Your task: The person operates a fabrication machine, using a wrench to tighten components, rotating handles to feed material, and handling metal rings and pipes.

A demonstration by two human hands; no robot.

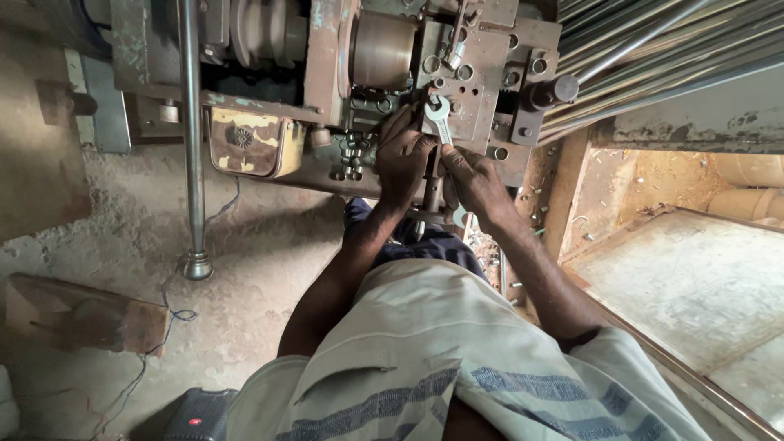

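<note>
Dusty concrete floor (253, 269), wood block (82, 314), daylit.

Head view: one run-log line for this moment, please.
left hand: grips spanner | right hand: on spanner handle | spanner head: against machine | shiny rods: upper right

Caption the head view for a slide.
Both hands, left and right, grip a spanner on a worn machine.

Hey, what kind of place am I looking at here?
Most likely a small metalworking shop. A worn, greasy machine fills the top of the view, long metal rods are stacked beside it, and the hands hold a spanner against its bolts.
</note>
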